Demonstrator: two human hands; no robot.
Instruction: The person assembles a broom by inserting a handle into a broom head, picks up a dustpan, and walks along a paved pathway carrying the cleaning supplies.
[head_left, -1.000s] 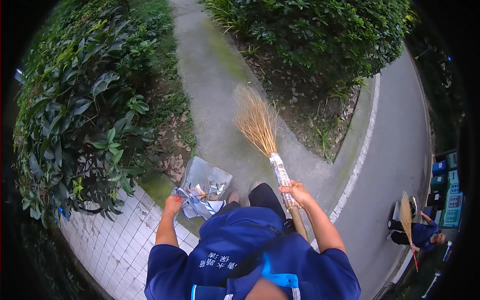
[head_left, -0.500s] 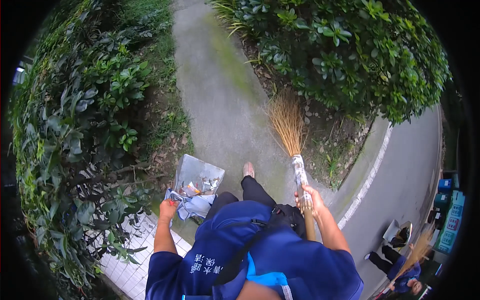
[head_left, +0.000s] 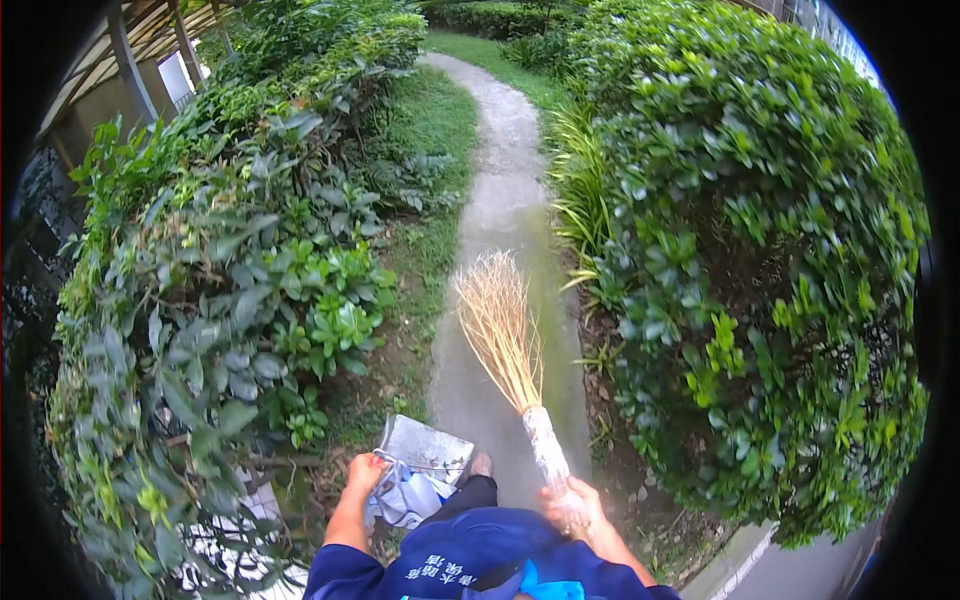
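Note:
My right hand is wrapped round the pale wrapped neck of a twig broom. Its tan bristles fan out ahead of me, over the path. At my left side my left hand is closed at the top of a grey metal dustpan, with a bit of red showing at the fingers. The grip itself is mostly hidden. Crumpled white and blue material lies against the pan, below the hand.
A narrow concrete path runs ahead and curves left. Dense bushes line it: a leafy hedge on the left and a tall rounded hedge on the right. White tiles show at lower left, a kerb and road at lower right.
The view has tilted up, showing more path ahead. The broom has swung from the right toward the middle of the path. The dustpan remains at my left side; the other person has left view.

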